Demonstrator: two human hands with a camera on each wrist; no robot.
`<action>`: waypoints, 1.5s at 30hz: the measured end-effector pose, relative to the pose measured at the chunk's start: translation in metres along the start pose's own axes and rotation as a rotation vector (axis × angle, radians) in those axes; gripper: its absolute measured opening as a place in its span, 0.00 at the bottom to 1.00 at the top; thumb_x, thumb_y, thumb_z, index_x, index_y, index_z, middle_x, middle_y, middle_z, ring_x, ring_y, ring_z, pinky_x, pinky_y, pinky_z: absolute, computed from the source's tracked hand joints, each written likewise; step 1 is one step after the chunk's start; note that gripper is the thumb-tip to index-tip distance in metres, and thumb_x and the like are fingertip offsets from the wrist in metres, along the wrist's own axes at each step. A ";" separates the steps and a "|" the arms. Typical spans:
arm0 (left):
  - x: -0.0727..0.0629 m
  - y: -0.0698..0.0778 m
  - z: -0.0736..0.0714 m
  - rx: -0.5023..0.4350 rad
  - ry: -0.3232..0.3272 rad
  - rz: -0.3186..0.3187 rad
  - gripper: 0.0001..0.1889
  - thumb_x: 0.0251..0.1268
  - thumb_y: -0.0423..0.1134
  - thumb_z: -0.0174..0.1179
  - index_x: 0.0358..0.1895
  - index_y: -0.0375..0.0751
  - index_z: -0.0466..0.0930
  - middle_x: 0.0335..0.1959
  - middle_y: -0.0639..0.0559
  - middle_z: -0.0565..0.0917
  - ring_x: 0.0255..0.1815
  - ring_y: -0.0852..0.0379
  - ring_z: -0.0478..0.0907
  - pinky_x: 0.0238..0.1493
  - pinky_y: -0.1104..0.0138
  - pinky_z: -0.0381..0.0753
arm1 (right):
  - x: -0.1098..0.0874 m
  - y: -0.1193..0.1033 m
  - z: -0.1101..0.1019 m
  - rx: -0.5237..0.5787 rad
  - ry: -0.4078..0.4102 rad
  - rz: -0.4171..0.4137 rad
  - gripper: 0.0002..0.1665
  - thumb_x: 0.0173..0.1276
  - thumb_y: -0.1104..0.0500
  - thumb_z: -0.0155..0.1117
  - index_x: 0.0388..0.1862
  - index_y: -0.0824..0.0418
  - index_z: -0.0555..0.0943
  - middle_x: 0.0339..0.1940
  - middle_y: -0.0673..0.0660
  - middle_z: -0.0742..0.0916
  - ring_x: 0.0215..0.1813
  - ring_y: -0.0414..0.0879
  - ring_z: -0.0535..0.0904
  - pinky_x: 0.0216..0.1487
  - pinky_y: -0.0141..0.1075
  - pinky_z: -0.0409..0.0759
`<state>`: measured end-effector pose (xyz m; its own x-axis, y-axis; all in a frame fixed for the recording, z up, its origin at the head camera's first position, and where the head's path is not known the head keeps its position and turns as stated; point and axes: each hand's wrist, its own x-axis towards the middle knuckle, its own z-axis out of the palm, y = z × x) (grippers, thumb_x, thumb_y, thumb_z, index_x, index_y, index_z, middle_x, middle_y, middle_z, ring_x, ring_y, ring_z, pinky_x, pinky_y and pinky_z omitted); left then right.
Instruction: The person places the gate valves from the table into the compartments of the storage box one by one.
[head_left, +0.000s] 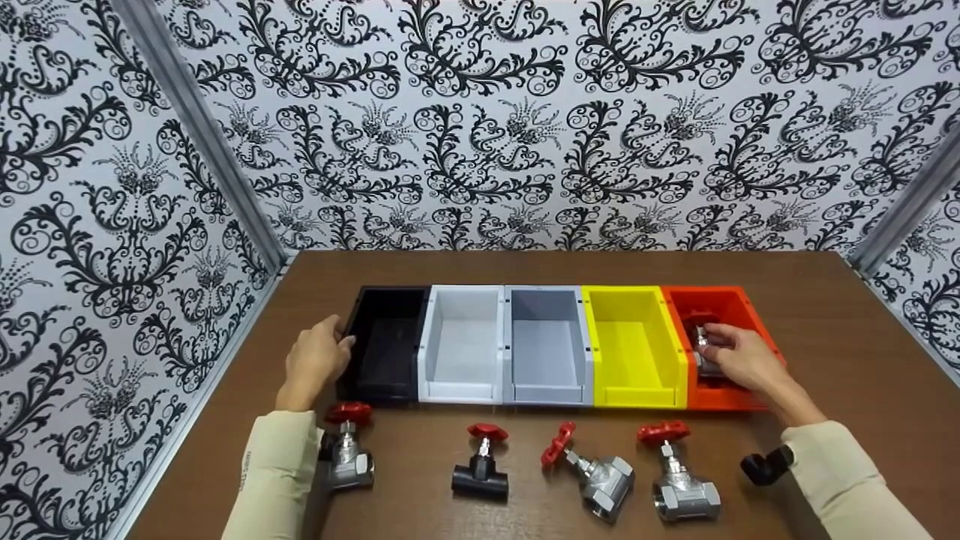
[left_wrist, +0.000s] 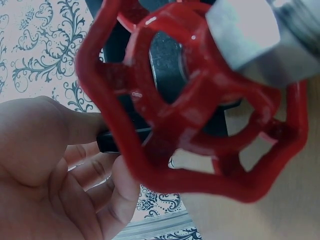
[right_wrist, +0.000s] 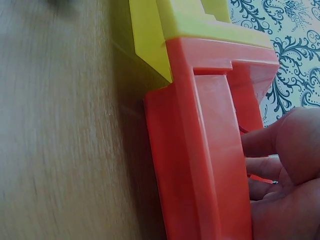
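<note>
My left hand [head_left: 315, 360] grips the left wall of the black bin [head_left: 386, 397]; in the left wrist view, the thumb and fingers lie on either side of its dark edge. A red handwheel [left_wrist: 195, 180] of a metal valve [head_left: 350, 461] fills much of that view, close in front of the hand. My right hand [head_left: 746, 360] reaches down into the red bin [head_left: 761, 319], its thumb and fingertips pinching a metal valve [head_left: 702, 339] around the stem. From the right wrist, the red bin's front wall [right_wrist: 220, 150] covers most of that valve.
White [head_left: 465, 300], grey [head_left: 544, 300] and yellow [head_left: 626, 300] bins stand joined between the black and red ones. In front lie a black tee valve [head_left: 480, 480], an angled metal valve [head_left: 607, 484], another metal valve [head_left: 686, 495] and a black elbow-shaped piece [head_left: 765, 466] by the right sleeve.
</note>
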<state>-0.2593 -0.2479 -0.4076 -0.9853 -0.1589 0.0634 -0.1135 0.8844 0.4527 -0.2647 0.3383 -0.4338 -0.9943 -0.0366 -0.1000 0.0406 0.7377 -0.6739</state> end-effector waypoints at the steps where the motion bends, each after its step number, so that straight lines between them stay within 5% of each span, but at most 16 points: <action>1: 0.000 0.000 0.000 -0.001 0.001 -0.002 0.16 0.71 0.41 0.56 0.54 0.35 0.76 0.49 0.36 0.84 0.52 0.32 0.79 0.48 0.40 0.75 | 0.000 -0.001 0.000 -0.006 0.004 -0.007 0.35 0.75 0.56 0.54 0.72 0.75 0.61 0.66 0.77 0.73 0.63 0.70 0.69 0.66 0.63 0.63; 32: 0.000 0.000 0.000 -0.011 -0.025 -0.005 0.15 0.72 0.42 0.55 0.55 0.36 0.75 0.49 0.38 0.85 0.50 0.35 0.81 0.46 0.42 0.76 | -0.057 -0.031 -0.012 -0.073 0.095 -0.188 0.28 0.74 0.54 0.59 0.65 0.71 0.73 0.61 0.72 0.79 0.61 0.68 0.73 0.62 0.65 0.66; 36: 0.000 -0.001 0.000 -0.011 -0.016 -0.004 0.13 0.72 0.41 0.56 0.51 0.37 0.76 0.46 0.39 0.85 0.48 0.35 0.81 0.44 0.42 0.76 | -0.062 -0.032 -0.012 -0.075 0.105 -0.219 0.27 0.73 0.53 0.61 0.62 0.70 0.76 0.57 0.69 0.83 0.55 0.61 0.79 0.58 0.49 0.75; 40: 0.000 -0.002 0.000 -0.013 -0.008 -0.003 0.11 0.71 0.41 0.57 0.48 0.37 0.76 0.45 0.39 0.84 0.46 0.35 0.81 0.42 0.42 0.76 | -0.066 -0.030 -0.011 -0.055 0.083 -0.222 0.24 0.72 0.55 0.62 0.60 0.69 0.78 0.50 0.64 0.86 0.47 0.51 0.82 0.45 0.29 0.77; 45: 0.001 -0.001 0.000 -0.016 -0.014 -0.007 0.11 0.71 0.42 0.56 0.48 0.37 0.76 0.46 0.38 0.84 0.48 0.35 0.81 0.43 0.42 0.75 | -0.068 -0.026 -0.011 0.015 0.012 -0.211 0.23 0.73 0.55 0.61 0.60 0.69 0.78 0.49 0.64 0.86 0.46 0.51 0.84 0.41 0.28 0.80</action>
<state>-0.2601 -0.2492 -0.4083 -0.9861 -0.1589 0.0481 -0.1184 0.8760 0.4675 -0.1993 0.3295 -0.4014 -0.9821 -0.1807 0.0534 -0.1671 0.7044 -0.6899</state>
